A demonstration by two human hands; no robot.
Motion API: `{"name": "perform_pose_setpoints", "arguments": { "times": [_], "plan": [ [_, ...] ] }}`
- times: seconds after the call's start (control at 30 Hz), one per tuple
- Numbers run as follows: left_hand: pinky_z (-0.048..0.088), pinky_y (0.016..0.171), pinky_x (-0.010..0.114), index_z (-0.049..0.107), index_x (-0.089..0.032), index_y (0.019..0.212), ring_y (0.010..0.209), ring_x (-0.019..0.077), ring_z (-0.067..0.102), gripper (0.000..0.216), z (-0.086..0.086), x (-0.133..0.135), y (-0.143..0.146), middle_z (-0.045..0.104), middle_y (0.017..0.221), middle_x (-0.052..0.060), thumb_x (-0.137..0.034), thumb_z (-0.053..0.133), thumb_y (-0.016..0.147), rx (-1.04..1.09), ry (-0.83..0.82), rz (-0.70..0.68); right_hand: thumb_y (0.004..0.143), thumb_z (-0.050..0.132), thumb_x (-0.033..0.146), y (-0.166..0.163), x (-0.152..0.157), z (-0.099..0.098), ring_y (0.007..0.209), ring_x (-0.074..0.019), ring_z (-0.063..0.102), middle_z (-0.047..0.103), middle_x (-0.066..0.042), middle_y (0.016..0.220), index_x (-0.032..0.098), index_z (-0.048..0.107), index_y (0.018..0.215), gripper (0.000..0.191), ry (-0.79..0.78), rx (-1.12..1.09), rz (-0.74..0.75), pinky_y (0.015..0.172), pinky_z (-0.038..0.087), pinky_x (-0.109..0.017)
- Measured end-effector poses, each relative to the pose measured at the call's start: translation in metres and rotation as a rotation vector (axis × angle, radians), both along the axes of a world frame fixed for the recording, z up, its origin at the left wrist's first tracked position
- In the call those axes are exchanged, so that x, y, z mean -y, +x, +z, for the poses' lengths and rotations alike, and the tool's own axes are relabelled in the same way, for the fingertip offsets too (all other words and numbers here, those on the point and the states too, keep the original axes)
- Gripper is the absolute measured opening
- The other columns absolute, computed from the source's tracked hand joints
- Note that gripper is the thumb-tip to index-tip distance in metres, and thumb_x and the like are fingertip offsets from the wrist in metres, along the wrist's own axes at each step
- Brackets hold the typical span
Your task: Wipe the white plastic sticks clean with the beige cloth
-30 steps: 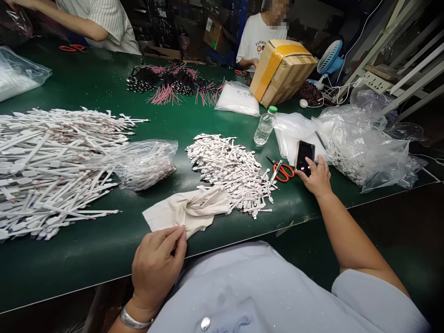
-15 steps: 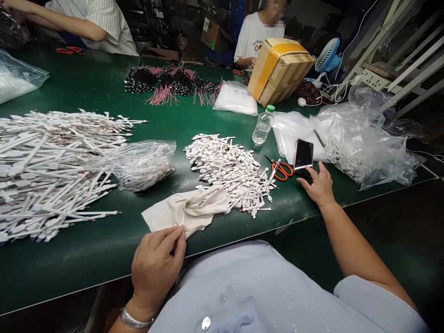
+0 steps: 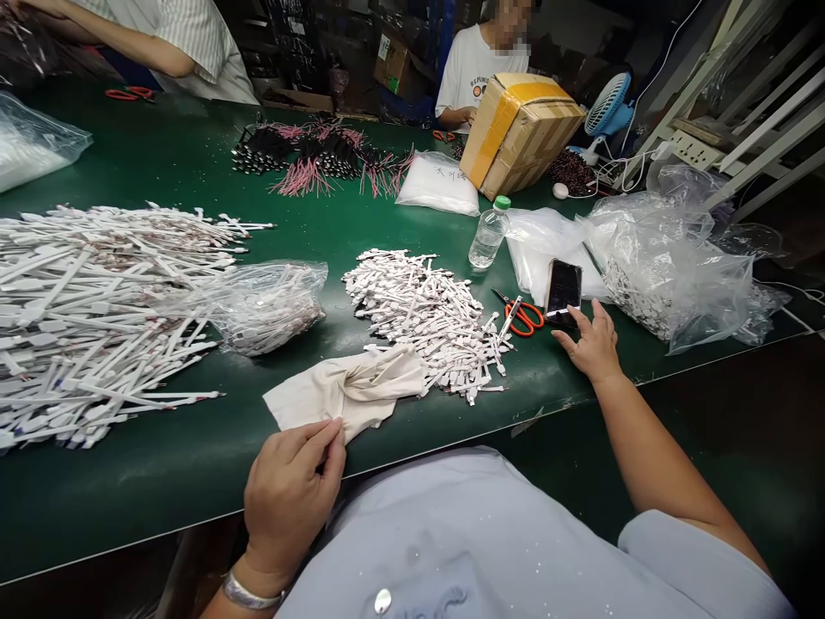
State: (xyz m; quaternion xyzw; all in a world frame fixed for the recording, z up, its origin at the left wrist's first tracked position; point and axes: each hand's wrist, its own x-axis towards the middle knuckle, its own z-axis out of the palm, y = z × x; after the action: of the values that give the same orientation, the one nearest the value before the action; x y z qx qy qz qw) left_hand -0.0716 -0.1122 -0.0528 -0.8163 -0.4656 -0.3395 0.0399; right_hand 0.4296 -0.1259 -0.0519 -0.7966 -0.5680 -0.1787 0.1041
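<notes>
My left hand [image 3: 287,494] is at the near table edge, thumb and fingers pinched on the corner of the cream cloth [image 3: 351,389]. The cloth lies crumpled on the green table [image 3: 361,228], its far end touching the small pile of white strips [image 3: 429,318]. My right hand [image 3: 589,344] rests flat on the table with fingers spread, clamped on nothing, fingertips touching the lower edge of the black phone [image 3: 564,291]. The phone is propped against a clear plastic bag [image 3: 676,266]. Red-handled scissors [image 3: 523,315] lie just left of the phone, between it and the strip pile. Water bottle [image 3: 488,234] stands upright behind them. Big heap of white strips [image 3: 96,309] at far left, a bagged batch [image 3: 271,301] just beside it. Cardboard box [image 3: 519,129] further back; two other people are at the far side.
</notes>
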Motion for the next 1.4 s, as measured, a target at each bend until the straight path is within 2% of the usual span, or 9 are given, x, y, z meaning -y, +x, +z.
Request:
{"name": "perform_pose_setpoints", "arguments": {
  "times": [0.13, 0.33, 0.53, 0.73, 1.07, 1.2, 1.4],
  "plan": [
    [0.047, 0.071, 0.034, 0.066, -0.018, 0.093, 0.077, 0.0200, 0.060, 0.016, 0.002, 0.000, 0.000, 0.069, 0.086, 0.005, -0.017, 0.066, 0.077, 0.002, -0.001, -0.004, 0.090, 0.054, 0.059, 0.000, 0.002, -0.002, 0.127, -0.0347, 0.026, 0.021, -0.008, 0.144, 0.024, 0.063, 0.117, 0.045, 0.026, 0.017, 0.043, 0.100, 0.032, -0.052],
    [0.047, 0.071, 0.033, 0.067, -0.019, 0.093, 0.076, 0.0196, 0.060, 0.016, 0.002, 0.000, 0.000, 0.069, 0.085, 0.005, -0.017, 0.067, 0.077, 0.004, 0.006, 0.005, 0.090, 0.050, 0.061, 0.005, -0.005, 0.000, 0.127, -0.0359, 0.024, 0.020, -0.012, 0.144, 0.023, 0.048, 0.136, 0.059, 0.000, -0.001, -0.018, 0.098, 0.033, -0.055],
    [0.047, 0.070, 0.034, 0.067, -0.019, 0.093, 0.076, 0.0197, 0.059, 0.015, 0.001, 0.001, -0.001, 0.069, 0.085, 0.005, -0.017, 0.066, 0.078, 0.004, 0.001, 0.008, 0.092, 0.047, 0.060, 0.005, -0.016, 0.000, 0.128, -0.0351, 0.022, 0.019, -0.009, 0.145, 0.027, 0.050, 0.133, 0.053, -0.050, -0.006, -0.045, 0.099, 0.032, -0.054],
    [0.047, 0.070, 0.034, 0.067, -0.018, 0.093, 0.076, 0.0202, 0.059, 0.016, 0.001, 0.000, 0.000, 0.069, 0.085, 0.005, -0.017, 0.066, 0.078, 0.006, -0.003, 0.003, 0.091, 0.043, 0.064, 0.006, -0.013, -0.004, 0.128, -0.0339, 0.025, 0.020, -0.015, 0.143, 0.019, 0.042, 0.140, 0.066, 0.052, 0.013, -0.040, 0.099, 0.033, -0.051],
    [0.047, 0.071, 0.034, 0.067, -0.017, 0.093, 0.077, 0.0202, 0.059, 0.017, 0.001, 0.000, -0.001, 0.069, 0.085, 0.006, -0.016, 0.067, 0.077, 0.006, 0.001, -0.001, 0.091, 0.034, 0.072, 0.007, -0.010, -0.010, 0.121, -0.0340, 0.034, 0.033, -0.018, 0.136, 0.012, 0.052, 0.130, 0.074, 0.204, 0.015, -0.025, 0.100, 0.033, -0.047],
    [0.047, 0.072, 0.033, 0.068, -0.017, 0.093, 0.077, 0.0200, 0.060, 0.015, 0.001, 0.000, 0.000, 0.069, 0.086, 0.006, -0.017, 0.066, 0.078, 0.006, 0.008, -0.001, 0.089, 0.036, 0.075, 0.012, -0.011, -0.013, 0.120, -0.0350, 0.035, 0.035, -0.018, 0.134, 0.011, 0.052, 0.128, 0.077, 0.225, 0.002, -0.012, 0.101, 0.032, -0.049],
    [0.047, 0.071, 0.033, 0.068, -0.017, 0.093, 0.077, 0.0199, 0.060, 0.016, -0.001, 0.001, -0.001, 0.069, 0.086, 0.005, -0.018, 0.066, 0.078, 0.007, 0.010, 0.001, 0.087, 0.049, 0.070, 0.016, -0.011, -0.016, 0.118, -0.0359, 0.035, 0.036, -0.018, 0.132, 0.011, 0.049, 0.129, 0.072, 0.209, -0.026, -0.015, 0.100, 0.032, -0.050]
  ]
}}
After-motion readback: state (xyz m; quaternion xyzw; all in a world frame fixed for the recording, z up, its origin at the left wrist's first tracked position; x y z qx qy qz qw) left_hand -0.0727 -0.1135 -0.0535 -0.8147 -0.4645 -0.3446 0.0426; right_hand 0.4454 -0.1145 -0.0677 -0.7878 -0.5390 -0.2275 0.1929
